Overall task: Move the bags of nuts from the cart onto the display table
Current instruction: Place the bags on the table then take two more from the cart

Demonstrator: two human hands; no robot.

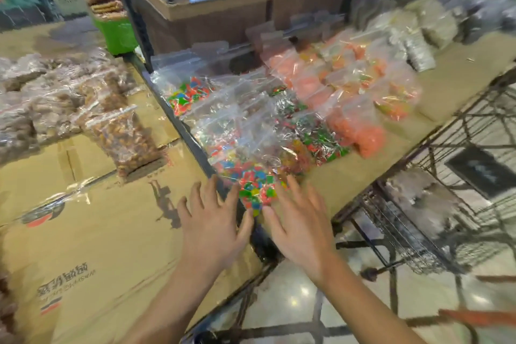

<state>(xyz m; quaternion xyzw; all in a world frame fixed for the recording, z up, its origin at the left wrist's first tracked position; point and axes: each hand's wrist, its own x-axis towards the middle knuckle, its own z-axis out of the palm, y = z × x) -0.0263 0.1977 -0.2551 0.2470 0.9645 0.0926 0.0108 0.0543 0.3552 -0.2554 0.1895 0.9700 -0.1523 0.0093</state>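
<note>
Clear bags of brown nuts (pixel 122 139) lie on the cardboard-covered display table (pixel 92 232) at the left, with more nut bags (pixel 42 103) piled behind. The wire cart (pixel 435 232) stands at the lower right; its contents are blurred. My left hand (pixel 212 226) and my right hand (pixel 301 226) hover side by side with fingers spread, both empty, at the near corner of the middle table. Their fingertips reach the nearest bag of multicoloured candy (pixel 254 184).
The middle table (pixel 349 176) holds bags of coloured candy, foil-wrapped sweets (pixel 318 134) and orange sweets (pixel 360 126). Grey-white bags (pixel 418 33) lie at the back right. A dark metal post (pixel 134 17) divides the tables. A green tub with biscuits (pixel 111 25) stands behind.
</note>
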